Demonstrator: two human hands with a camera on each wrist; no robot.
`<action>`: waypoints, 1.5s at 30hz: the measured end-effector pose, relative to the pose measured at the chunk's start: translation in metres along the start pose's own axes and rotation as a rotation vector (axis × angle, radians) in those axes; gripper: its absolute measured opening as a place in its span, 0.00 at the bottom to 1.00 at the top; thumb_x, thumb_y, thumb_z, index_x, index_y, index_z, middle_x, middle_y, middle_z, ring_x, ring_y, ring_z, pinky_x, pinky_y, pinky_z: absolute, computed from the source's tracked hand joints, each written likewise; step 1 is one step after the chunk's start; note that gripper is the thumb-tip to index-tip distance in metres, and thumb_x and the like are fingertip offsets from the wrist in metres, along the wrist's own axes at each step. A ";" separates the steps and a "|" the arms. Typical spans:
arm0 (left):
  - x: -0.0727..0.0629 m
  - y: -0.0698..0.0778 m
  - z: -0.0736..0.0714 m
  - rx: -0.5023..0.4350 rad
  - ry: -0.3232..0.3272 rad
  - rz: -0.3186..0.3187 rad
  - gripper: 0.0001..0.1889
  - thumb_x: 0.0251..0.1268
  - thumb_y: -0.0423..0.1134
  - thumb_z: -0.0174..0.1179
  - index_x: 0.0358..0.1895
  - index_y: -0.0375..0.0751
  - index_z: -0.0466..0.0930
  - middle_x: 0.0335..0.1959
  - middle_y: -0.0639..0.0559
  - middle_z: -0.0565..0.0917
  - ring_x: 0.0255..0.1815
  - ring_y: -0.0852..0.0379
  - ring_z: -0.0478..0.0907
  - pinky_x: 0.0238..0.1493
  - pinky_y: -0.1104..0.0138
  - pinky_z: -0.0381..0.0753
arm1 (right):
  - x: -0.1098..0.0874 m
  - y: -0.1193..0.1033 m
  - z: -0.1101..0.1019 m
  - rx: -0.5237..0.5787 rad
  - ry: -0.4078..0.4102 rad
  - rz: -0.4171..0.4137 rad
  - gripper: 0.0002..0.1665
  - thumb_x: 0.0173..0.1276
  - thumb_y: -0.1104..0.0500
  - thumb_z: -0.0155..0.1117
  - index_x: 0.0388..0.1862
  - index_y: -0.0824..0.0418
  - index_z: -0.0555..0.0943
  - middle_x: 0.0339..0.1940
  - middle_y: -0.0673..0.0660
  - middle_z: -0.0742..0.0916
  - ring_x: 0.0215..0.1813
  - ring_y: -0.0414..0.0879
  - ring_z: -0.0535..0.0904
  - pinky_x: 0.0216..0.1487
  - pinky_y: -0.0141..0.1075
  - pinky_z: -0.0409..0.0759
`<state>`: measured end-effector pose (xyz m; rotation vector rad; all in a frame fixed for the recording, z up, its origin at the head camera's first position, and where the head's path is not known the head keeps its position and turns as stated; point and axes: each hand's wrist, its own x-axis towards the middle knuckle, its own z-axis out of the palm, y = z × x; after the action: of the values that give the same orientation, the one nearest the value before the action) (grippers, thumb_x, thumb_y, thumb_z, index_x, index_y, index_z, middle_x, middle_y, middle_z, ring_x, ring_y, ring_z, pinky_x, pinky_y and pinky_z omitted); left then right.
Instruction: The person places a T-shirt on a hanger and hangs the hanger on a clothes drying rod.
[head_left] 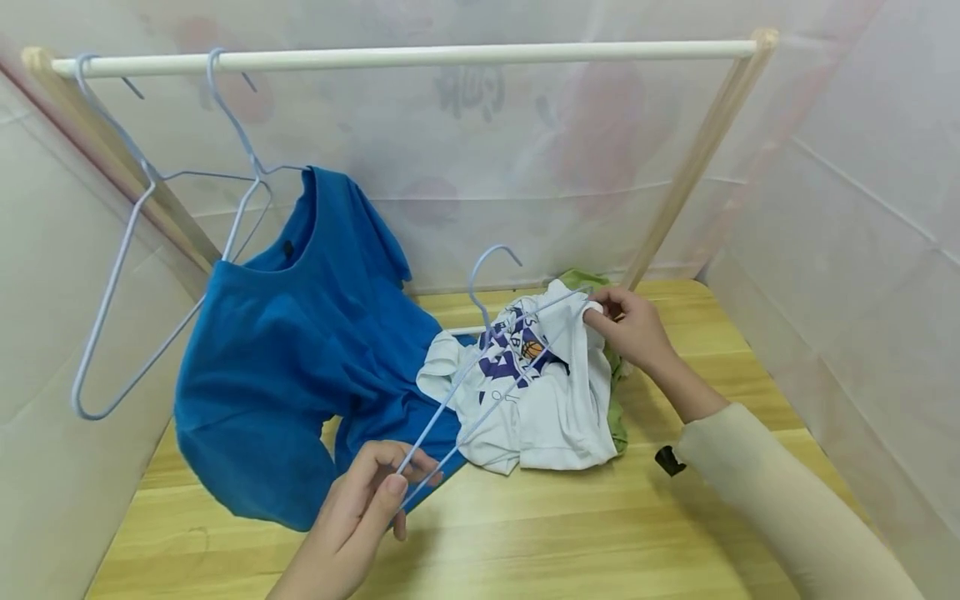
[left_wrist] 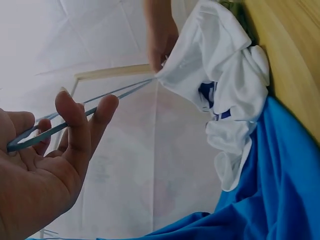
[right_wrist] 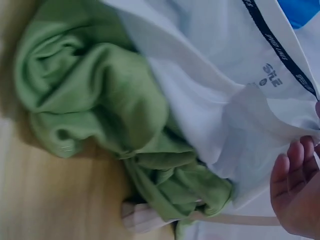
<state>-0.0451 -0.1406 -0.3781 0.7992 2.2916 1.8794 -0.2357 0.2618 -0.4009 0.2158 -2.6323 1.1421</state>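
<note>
My left hand [head_left: 356,508] holds one end of a light blue wire hanger [head_left: 486,321], thumb and fingers around the wire. Its hook points up, toward the rack. At the other end, my right hand [head_left: 633,329] pinches the neckline of a white T-shirt [head_left: 562,417] with a purple print and a basketball, and that hanger end reaches into the collar. The right wrist view shows the neckline stretched toward the fingertips, with a dark lettered neck tape [right_wrist: 274,42] inside. Most of the shirt lies crumpled on the table.
A white rail [head_left: 480,56] on wooden posts spans the back. On it hang a bare hanger [head_left: 112,287] and a blue T-shirt [head_left: 300,358] on another, its lower part spread on the table. A crumpled green garment [right_wrist: 100,85] lies beneath the white one. A small black object [head_left: 670,461] is near the right sleeve.
</note>
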 end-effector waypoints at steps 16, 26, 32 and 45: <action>-0.009 0.013 -0.017 0.074 -0.086 -0.123 0.10 0.82 0.30 0.38 0.51 0.49 0.68 0.49 0.48 0.82 0.23 0.62 0.72 0.21 0.68 0.77 | 0.020 0.003 -0.010 0.159 -0.188 0.150 0.16 0.70 0.53 0.66 0.49 0.62 0.83 0.35 0.55 0.84 0.34 0.47 0.76 0.31 0.34 0.78; -0.008 0.013 -0.009 0.164 -0.078 -0.290 0.06 0.83 0.41 0.42 0.49 0.51 0.69 0.53 0.57 0.80 0.46 0.56 0.79 0.39 0.70 0.81 | 0.014 -0.005 -0.004 0.078 -0.115 0.154 0.12 0.67 0.51 0.67 0.41 0.59 0.82 0.29 0.55 0.76 0.33 0.48 0.71 0.28 0.34 0.72; -0.006 0.019 0.003 0.228 -0.029 -0.247 0.05 0.82 0.41 0.44 0.45 0.58 0.67 0.56 0.62 0.76 0.52 0.54 0.76 0.48 0.69 0.77 | 0.013 -0.021 -0.007 0.158 -0.081 0.197 0.14 0.71 0.52 0.61 0.46 0.61 0.80 0.29 0.54 0.79 0.31 0.48 0.75 0.29 0.37 0.80; -0.005 0.015 0.011 0.300 0.029 -0.114 0.08 0.81 0.36 0.43 0.44 0.59 0.65 0.57 0.63 0.75 0.53 0.61 0.74 0.46 0.69 0.74 | 0.016 -0.054 -0.021 0.456 -0.118 0.273 0.14 0.71 0.56 0.64 0.52 0.58 0.77 0.32 0.44 0.87 0.28 0.39 0.76 0.23 0.33 0.75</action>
<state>-0.0316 -0.1308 -0.3681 0.6539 2.6141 1.5324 -0.2347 0.2399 -0.3447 0.0069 -2.5143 1.8697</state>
